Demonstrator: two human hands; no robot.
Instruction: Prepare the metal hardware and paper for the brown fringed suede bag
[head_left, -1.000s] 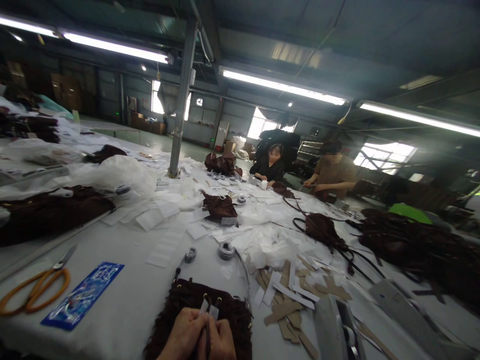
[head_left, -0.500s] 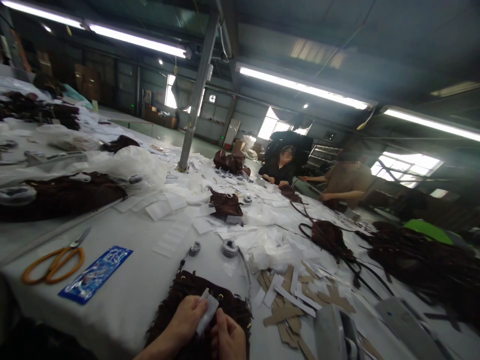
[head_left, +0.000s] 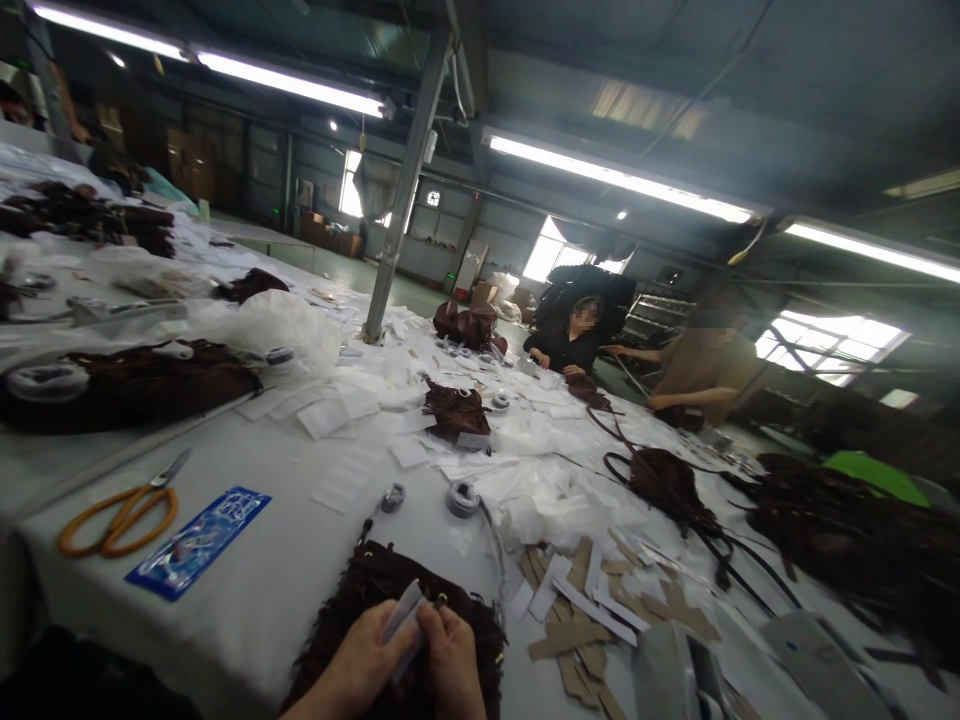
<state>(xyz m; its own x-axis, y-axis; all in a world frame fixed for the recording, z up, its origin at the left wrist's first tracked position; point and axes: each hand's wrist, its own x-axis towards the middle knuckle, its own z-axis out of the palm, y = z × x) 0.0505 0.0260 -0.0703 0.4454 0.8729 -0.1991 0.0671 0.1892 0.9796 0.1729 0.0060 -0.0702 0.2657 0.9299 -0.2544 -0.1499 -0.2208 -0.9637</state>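
A dark brown fringed bag [head_left: 390, 572] lies on the white-covered table at bottom centre, below two wrapped rings. Over it, my left hand [head_left: 373, 645] is closed on a small whitish translucent wrapper [head_left: 405, 612]. My right hand [head_left: 450, 650] pinches at the same wrapper from the right, with fingertips close to my left hand's. Part of the wrapper is hidden by the fingers. A wrapped strap [head_left: 491, 530] runs along the bag's upper right.
Orange-handled scissors [head_left: 120, 520] and a blue packet [head_left: 201, 542] lie left. Cardboard and paper strips [head_left: 577, 620] are on the right, beside grey objects [head_left: 679, 670]. Brown bags, white sheets and a metal post [head_left: 397, 210] stand beyond. Two people [head_left: 574, 345] are across the table.
Both hands have closed in on the wrapper, the right hand moving up and left against it. The wrapper is now more covered by fingers. The view has shifted slightly.
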